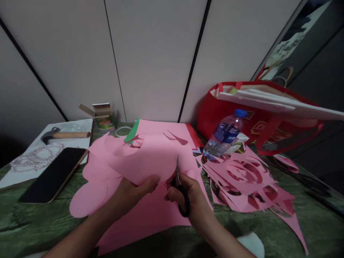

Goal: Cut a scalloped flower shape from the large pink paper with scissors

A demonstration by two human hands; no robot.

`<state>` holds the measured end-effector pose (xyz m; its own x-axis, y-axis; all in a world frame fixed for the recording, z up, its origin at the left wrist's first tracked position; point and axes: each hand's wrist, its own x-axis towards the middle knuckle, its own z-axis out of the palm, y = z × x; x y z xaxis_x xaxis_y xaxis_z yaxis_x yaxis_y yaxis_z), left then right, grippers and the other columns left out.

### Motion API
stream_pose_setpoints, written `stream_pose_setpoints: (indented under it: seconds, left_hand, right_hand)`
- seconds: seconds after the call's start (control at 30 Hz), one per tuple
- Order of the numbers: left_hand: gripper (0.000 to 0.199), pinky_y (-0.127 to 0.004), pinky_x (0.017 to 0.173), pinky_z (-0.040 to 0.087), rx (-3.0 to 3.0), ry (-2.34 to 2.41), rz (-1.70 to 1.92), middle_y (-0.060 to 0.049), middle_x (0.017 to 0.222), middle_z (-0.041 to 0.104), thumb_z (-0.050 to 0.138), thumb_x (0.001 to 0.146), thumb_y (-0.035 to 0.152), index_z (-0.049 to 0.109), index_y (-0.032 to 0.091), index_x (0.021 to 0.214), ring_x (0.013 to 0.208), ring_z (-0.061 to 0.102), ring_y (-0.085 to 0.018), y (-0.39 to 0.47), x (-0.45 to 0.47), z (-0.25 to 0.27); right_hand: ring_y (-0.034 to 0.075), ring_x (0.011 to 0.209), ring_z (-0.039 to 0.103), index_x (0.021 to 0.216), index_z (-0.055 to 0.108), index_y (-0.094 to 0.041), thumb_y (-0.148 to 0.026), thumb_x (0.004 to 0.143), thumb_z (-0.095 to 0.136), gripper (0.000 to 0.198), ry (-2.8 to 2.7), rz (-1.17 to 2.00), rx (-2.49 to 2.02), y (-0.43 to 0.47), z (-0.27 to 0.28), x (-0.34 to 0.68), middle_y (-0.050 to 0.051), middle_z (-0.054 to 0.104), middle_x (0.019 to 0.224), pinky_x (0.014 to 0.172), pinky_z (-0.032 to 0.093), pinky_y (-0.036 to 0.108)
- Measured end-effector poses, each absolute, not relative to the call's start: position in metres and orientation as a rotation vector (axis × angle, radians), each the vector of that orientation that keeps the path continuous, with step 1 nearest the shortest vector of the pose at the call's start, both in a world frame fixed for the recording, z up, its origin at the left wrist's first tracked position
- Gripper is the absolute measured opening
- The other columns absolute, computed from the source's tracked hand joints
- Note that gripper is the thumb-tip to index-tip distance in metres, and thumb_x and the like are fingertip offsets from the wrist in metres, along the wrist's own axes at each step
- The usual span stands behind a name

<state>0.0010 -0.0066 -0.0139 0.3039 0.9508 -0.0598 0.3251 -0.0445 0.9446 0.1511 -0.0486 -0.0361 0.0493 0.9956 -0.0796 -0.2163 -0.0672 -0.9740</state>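
Observation:
A pink sheet of paper (150, 157) is raised in front of me, its near edge gripped by my left hand (134, 195), thumb on top and fingers hidden beneath. My right hand (188, 193) is closed around the black handles of a pair of scissors (177, 177). The blades point up and away, at the right edge of the held paper. Underneath lies a larger pink sheet (142, 222). Rounded pink cut-outs (88, 199) are spread to the left of my left hand.
Pink paper scraps (247, 179) pile up on the right, beside a water bottle (224, 134) and a red bag (242, 125). At left are a phone (53, 175), a hammer (67, 134), clear beaded strands (37, 157) and an opened small box (104, 120). A wall panel (153, 61) stands behind.

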Motion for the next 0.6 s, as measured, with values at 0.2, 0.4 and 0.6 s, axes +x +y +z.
stream_pose_setpoints:
  seconds: [0.2,0.4,0.6]
  left_hand:
    - [0.025,-0.023,0.051,0.042,1.575,1.187,0.793,0.004,0.051,0.054,0.057,0.071,0.035,0.054,0.019,0.051,0.053,0.051,-0.013,-0.0082,0.0012,-0.0107]
    - [0.024,-0.023,0.052,0.043,1.555,1.172,0.798,0.004,0.052,0.055,0.058,0.071,0.035,0.055,0.019,0.053,0.053,0.052,-0.013,-0.0067,0.0003,-0.0146]
    - [0.025,-0.024,0.051,0.042,1.57,1.205,0.792,0.003,0.05,0.054,0.058,0.07,0.036,0.055,0.019,0.052,0.052,0.05,-0.013,-0.0044,0.0008,-0.0141]
  right_hand:
    - [0.01,0.047,0.048,0.068,0.055,-0.015,-0.027,0.057,0.07,0.021,-0.948,1.323,-1.108,-0.0498,-0.0346,0.1516,-0.006,0.048,0.053,0.047,0.035,0.023]
    - [0.009,0.043,0.047,0.063,0.055,-0.016,-0.021,0.056,0.065,0.014,-0.924,1.318,-1.133,-0.0492,-0.0318,0.1498,-0.007,0.049,0.048,0.045,0.034,0.022]
    - [0.008,0.04,0.045,0.059,0.053,-0.016,-0.019,0.054,0.062,0.011,-0.893,1.323,-1.16,-0.0472,-0.0307,0.1486,-0.008,0.047,0.043,0.044,0.037,0.023]
